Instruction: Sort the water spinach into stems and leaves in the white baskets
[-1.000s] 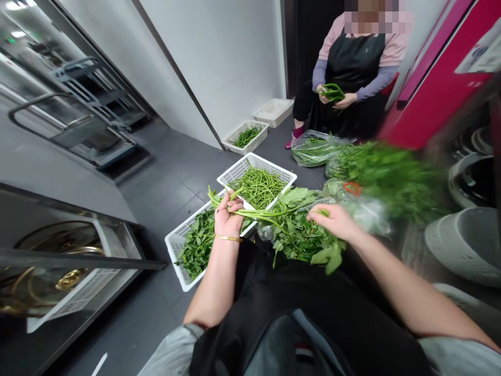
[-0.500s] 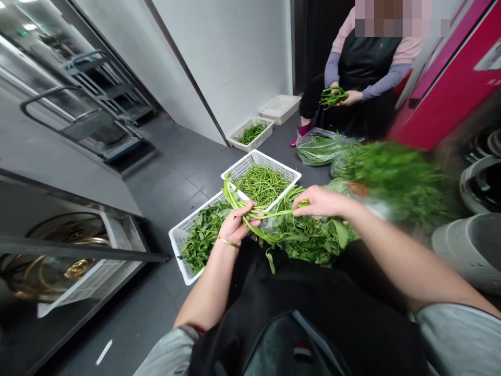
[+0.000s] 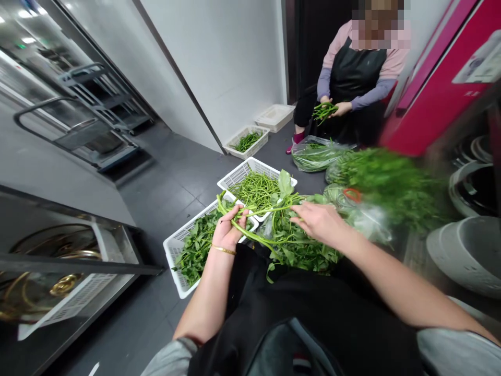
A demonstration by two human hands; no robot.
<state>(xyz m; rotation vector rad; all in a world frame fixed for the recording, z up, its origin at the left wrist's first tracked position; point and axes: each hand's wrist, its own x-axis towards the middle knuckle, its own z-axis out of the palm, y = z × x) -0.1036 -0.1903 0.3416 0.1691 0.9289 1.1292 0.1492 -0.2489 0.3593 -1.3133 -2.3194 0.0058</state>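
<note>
- Your left hand (image 3: 231, 227), palm turned up and a gold bracelet (image 3: 224, 249) at the wrist, curls its fingers around several long green stems (image 3: 252, 237).
- Your right hand (image 3: 321, 222), apart from the left at its 3 o'clock, brings its fingertips to the far end of the stems; whether they pinch tight, you cannot tell from this angle.
- The stems lie between your two hands, one thick length drooping to 4 o'clock of your left palm.
- Below the right hand, a heap of leafy greens (image 3: 309, 249) spreads in front of your black apron (image 3: 313, 313).
- At 8 o'clock of your left hand, a white basket (image 3: 174, 261) holds loose leaves; at 12 o'clock of your hands, a second white basket (image 3: 235, 176) is filled with bare stems.
- Farther out at 12 o'clock, a small crate (image 3: 235, 152) of greens sits by the wall.
- At 1 o'clock, a clear bag (image 3: 319, 156) of greens rests before a seated person (image 3: 354, 75) in a dark apron, who grips a green bunch (image 3: 324, 111).
- A trolley (image 3: 80, 137) stands at 10 o'clock, a pale bucket (image 3: 462, 253) at 3.
</note>
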